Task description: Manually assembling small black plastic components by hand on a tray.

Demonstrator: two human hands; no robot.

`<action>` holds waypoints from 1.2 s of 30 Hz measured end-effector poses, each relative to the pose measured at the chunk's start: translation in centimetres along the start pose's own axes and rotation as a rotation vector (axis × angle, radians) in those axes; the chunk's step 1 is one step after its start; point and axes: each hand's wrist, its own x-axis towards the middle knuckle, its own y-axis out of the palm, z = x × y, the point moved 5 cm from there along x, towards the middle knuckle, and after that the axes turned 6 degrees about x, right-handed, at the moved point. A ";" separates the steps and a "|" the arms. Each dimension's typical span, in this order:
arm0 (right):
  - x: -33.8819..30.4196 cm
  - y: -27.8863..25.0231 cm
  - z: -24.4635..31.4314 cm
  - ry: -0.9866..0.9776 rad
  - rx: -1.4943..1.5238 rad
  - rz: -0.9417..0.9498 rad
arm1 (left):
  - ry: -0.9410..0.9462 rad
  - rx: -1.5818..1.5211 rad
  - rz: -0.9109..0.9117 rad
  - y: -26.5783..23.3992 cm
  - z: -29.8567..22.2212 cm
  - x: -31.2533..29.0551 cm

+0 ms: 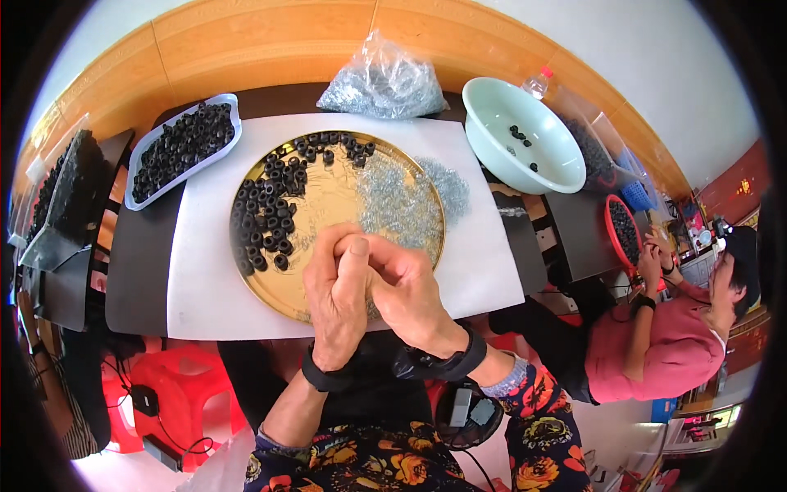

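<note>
My left hand and my right hand are pressed together over the near part of a round gold tray. Their fingers are closed, and whatever is between them is hidden. Many small black ring-shaped parts lie along the tray's left and far side. Small clear, silvery pieces are heaped on its right side, and more of them spill onto the white sheet under the tray.
A blue tray of black parts stands back left, a plastic bag of silvery pieces at the back. A pale green basin with a few black parts stands back right. At right, a person in pink works by a red basket.
</note>
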 end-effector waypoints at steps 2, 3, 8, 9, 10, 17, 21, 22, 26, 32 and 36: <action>-0.1 -0.3 0.8 -0.010 -0.017 0.015 | 0.098 0.111 0.009 0.1 -0.5 -0.1; -0.3 -0.4 1.0 -0.016 -0.030 0.031 | 0.097 0.112 0.008 0.1 -0.5 -0.2; 0.0 -0.5 0.9 -0.057 0.023 0.033 | -0.045 -0.045 -0.033 -0.8 0.4 -0.6; -0.1 -0.7 0.9 -0.085 0.077 -0.002 | -0.108 -0.131 -0.060 -1.2 0.9 -0.8; -0.1 -1.1 0.9 -0.084 0.076 -0.005 | -0.110 -0.131 -0.057 -1.6 1.0 -0.8; 0.2 -1.1 3.8 -0.550 -0.580 0.060 | -0.357 -0.379 0.275 -1.4 1.7 -0.6; 0.1 -1.0 3.4 -0.554 -0.642 0.095 | -0.412 -0.476 0.347 -1.2 2.6 -0.4; 0.2 -1.0 3.3 -0.544 -0.647 0.103 | -0.403 -0.449 0.322 -1.2 2.6 -0.4; 0.1 -1.4 3.2 -0.552 -0.683 0.112 | -0.399 -0.440 0.286 -0.7 2.6 -0.5; 0.0 -1.0 2.7 -0.505 -0.671 0.095 | -0.325 -0.413 0.306 -0.9 2.8 -0.9; -0.2 -1.0 3.1 -0.548 -0.721 0.045 | -0.310 -0.290 0.282 -1.0 1.8 -0.8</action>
